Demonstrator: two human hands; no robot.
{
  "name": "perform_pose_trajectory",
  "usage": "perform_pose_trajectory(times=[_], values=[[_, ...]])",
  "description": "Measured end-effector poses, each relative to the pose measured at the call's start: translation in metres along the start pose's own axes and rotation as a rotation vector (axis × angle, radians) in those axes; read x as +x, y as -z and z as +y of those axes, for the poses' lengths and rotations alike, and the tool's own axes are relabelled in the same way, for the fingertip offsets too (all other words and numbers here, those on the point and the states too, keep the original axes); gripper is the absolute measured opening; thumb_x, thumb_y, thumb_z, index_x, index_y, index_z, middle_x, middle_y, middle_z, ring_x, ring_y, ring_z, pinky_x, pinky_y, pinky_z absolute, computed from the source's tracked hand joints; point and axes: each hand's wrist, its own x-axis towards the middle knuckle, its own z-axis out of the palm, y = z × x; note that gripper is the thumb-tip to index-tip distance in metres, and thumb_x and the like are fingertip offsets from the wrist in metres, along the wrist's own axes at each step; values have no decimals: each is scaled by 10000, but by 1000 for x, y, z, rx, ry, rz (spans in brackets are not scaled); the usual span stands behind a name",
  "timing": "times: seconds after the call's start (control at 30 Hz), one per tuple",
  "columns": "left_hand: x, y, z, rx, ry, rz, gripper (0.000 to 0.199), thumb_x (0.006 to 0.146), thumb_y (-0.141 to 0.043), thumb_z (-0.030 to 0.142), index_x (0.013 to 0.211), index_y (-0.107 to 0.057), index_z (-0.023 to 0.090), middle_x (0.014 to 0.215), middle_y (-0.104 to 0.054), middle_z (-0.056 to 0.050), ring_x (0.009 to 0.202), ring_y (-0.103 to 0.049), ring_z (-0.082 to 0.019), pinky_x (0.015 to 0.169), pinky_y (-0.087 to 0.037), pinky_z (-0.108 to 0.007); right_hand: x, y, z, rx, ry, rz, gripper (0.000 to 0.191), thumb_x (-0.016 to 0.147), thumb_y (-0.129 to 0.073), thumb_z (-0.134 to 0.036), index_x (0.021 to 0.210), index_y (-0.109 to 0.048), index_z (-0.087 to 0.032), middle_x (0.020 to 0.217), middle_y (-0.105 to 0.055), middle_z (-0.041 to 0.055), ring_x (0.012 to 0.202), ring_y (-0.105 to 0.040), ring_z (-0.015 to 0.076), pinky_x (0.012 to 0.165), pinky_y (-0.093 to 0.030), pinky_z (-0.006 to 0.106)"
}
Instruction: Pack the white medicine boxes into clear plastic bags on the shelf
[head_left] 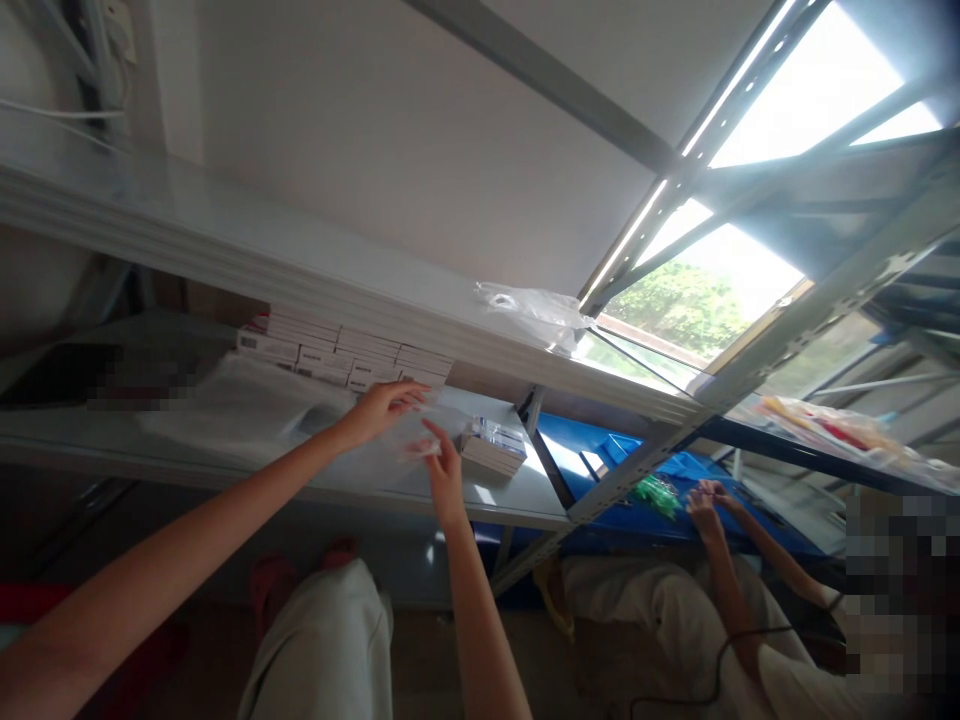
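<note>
R fingers (442, 440) pinched on clear plastic (396, 446); L fingers (403, 392) can't tell. Prob light, limp, slick; grab edge btwn them.

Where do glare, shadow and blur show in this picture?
Head view: the window is washed out, and light patches gleam on the lower shelf; head view: the floor is dim; head view: left hand and right hand look slightly blurred.
</note>
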Motion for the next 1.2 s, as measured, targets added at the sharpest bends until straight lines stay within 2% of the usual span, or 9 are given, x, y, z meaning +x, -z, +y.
perform_pose_trajectory(times=[0.13, 0.27, 0.33, 0.43, 0.57, 0.67, 0.77, 0.97, 1.2], values=[[5, 10, -19, -70, 90, 154, 302, 712, -609, 172, 1004, -668, 121, 930, -729, -105, 874, -699, -217, 843, -536, -353, -17, -3, -17, -127, -24, -280, 318, 913, -517, -389, 1064, -700, -177, 791, -729, 50, 737, -658, 199, 746, -517, 323], [3, 22, -22, -74, 132, 187, 278, 661, -596, 157, 925, -670, 114, 845, -740, -99, 860, -707, -241, 798, -538, -349, -37, 23, -42, -262, 15, -816, 541, 799, -709, -397, 1315, -579, -301, 1120, -712, 39, 959, -683, 218, 847, -526, 330], [1, 24, -17, -41, 129, 170, 283, 651, -561, 126, 912, -672, 113, 835, -744, -94, 852, -708, -235, 773, -534, -327, -40, 39, -56, -223, -44, -917, 666, 781, -732, -399, 1397, -489, -324, 1191, -689, 42, 965, -688, 212, 811, -547, 316], [-1, 19, -7, 14, 116, 58, 298, 654, -524, 79, 907, -678, 117, 822, -748, -79, 837, -710, -216, 774, -532, -312, -36, 46, -77, -217, -27, -659, 401, 911, -584, -336, 1310, -573, -297, 1170, -689, 42, 1009, -662, 186, 885, -520, 323], [0, 4, 5, 63, 64, -127, 298, 682, -505, 27, 904, -685, 112, 824, -748, -71, 823, -710, -192, 801, -536, -296, -32, 15, -84, -274, 176, -324, 279, 976, -413, -200, 1083, -670, -214, 1101, -674, 62, 1043, -616, 163, 914, -488, 298], [-2, -2, 13, 148, 10, -202, 309, 729, -499, 8, 937, -695, 125, 853, -749, -60, 842, -705, -177, 827, -526, -280, -35, -13, -66, -582, 284, -226, 338, 921, -428, -92, 1191, -613, -173, 1240, -615, 108, 1180, -540, 207, 1016, -426, 369], [-3, 2, 18, 230, -13, -230, 335, 739, -481, -12, 936, -709, 135, 862, -750, -51, 857, -704, -175, 832, -519, -270, -41, -22, -44, -1043, 138, -119, 396, 900, -438, -72, 1267, -573, -132, 1145, -654, 166, 1066, -588, 276, 935, -430, 465], [1, 26, 18, 320, 11, -97, 306, 759, -485, 36, 916, -727, 140, 842, -756, -47, 868, -706, -200, 867, -522, -311, -57, -7, -45, -1387, -135, -188, 357, 899, -412, -59, 1164, -643, -122, 833, -689, 158, 832, -637, 290, 746, -416, 419], [3, 8, 23, 135, 15, -371, 277, 729, -549, 24, 893, -741, 138, 816, -754, -44, 785, -708, -172, 708, -530, -231, -46, -28, -71, -1240, -114, -228, 324, 891, -399, -23, 989, -679, -153, 877, -693, 144, 824, -660, 265, 642, -451, 352]])
